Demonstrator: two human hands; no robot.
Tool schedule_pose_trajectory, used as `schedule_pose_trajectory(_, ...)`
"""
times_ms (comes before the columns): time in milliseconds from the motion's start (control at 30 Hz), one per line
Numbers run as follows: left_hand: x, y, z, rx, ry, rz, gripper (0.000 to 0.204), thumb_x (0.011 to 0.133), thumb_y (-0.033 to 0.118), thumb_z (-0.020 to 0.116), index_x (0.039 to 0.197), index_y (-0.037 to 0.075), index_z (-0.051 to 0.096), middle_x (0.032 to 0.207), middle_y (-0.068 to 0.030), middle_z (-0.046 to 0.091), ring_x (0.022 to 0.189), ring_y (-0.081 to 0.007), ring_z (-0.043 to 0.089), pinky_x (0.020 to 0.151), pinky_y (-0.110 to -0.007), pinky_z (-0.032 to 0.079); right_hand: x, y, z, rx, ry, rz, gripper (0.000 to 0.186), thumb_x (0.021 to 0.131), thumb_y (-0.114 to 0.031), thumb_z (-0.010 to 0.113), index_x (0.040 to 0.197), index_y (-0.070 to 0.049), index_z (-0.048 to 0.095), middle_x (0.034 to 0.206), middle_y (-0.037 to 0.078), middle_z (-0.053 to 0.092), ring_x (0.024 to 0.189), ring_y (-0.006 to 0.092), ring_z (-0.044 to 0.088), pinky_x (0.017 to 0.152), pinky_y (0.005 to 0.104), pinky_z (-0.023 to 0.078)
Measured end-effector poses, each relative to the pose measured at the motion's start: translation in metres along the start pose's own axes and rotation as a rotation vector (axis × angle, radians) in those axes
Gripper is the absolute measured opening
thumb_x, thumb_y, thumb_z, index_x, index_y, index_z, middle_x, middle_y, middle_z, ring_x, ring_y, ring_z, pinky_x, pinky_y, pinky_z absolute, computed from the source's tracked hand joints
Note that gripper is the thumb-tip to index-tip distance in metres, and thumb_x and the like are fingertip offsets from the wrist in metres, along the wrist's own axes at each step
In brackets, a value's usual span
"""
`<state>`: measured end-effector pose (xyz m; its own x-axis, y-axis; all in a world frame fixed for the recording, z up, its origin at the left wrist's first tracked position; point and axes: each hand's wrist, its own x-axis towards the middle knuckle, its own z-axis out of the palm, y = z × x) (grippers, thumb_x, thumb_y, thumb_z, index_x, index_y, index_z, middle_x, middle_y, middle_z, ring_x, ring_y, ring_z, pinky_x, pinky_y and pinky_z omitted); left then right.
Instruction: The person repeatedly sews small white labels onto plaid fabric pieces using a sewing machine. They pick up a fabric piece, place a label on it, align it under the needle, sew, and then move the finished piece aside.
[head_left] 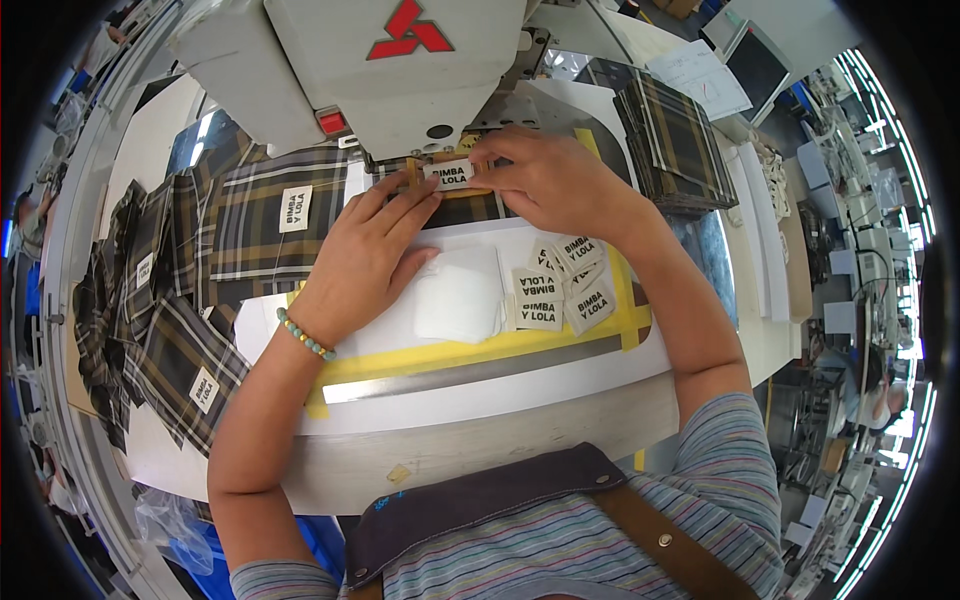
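"What takes up the most room?"

"A bulky off-white sewing machine head (pixel 400 75) with a red emblem, at the far side. Below it is a flat white work board (pixel 480 408) edged with yellow tape (pixel 440 362)."

"And the cloth?"

"Dark plaid fabric panels (pixel 265 245) in black, olive-brown and white spread across the left side, some bearing sewn-looking pale labels. A neat stack of folded plaid pieces (pixel 680 140) stands at the far right."

"How are the hands posed?"

"Both forearms reach forward and bend inward, so the hands meet just under the machine head. The left hand (pixel 365 260) lies palm down, fingers long and close together, thumb set apart. The right hand (pixel 558 185) comes from the other side, wrist raised, index finger and thumb pointing left."

"What about the grip?"

"The left is unclenched, its fingertips resting at the left end of a small white rectangular label with dark print (pixel 448 176). The right has its index finger and thumb slightly parted at the label's right end; whether they pinch it or merely press, I cannot tell."

"Where does that label sit?"

"Right beneath the machine head, inside a narrow orange-brown frame (pixel 411 172), over plaid cloth."

"Anything smaller nearby?"

"A smooth white rectangular stack (pixel 458 300) near the left thumb, loose printed white labels (pixel 540 285) heaped just beside it, and a green-and-gold beaded bracelet (pixel 306 336) around the left wrist."
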<state>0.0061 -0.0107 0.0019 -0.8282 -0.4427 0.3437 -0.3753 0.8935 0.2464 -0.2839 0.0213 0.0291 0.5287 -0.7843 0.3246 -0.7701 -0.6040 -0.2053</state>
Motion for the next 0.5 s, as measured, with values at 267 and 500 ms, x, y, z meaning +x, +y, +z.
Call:
schedule_pose_trajectory(267,0.001,0.0,0.002,0.005,-0.04,-0.018,0.062,0.096,0.022,0.076,0.151,0.001,0.056,0.16,-0.013,0.056,0.153,-0.0394,0.044,0.125,-0.05,0.04,-0.001,0.003,0.015,-0.095,0.057,-0.085,0.023,0.085,-0.004,0.069,0.106,-0.006,0.077,0.116,0.004,0.073,0.113,0.0262,0.068,0.094,0.0396,0.061)
schedule_pose_trajectory(500,0.002,0.0,0.0,-0.004,-0.008,-0.034,0.06,0.095,0.019,0.077,0.149,0.002,0.058,0.156,-0.0135,0.058,0.15,-0.0389,0.047,0.124,-0.05,0.041,0.007,-0.003,0.016,-0.042,0.091,-0.123,0.029,0.084,-0.003,0.068,0.111,-0.004,0.077,0.119,0.008,0.073,0.117,0.0303,0.067,0.106,0.0433,0.056)
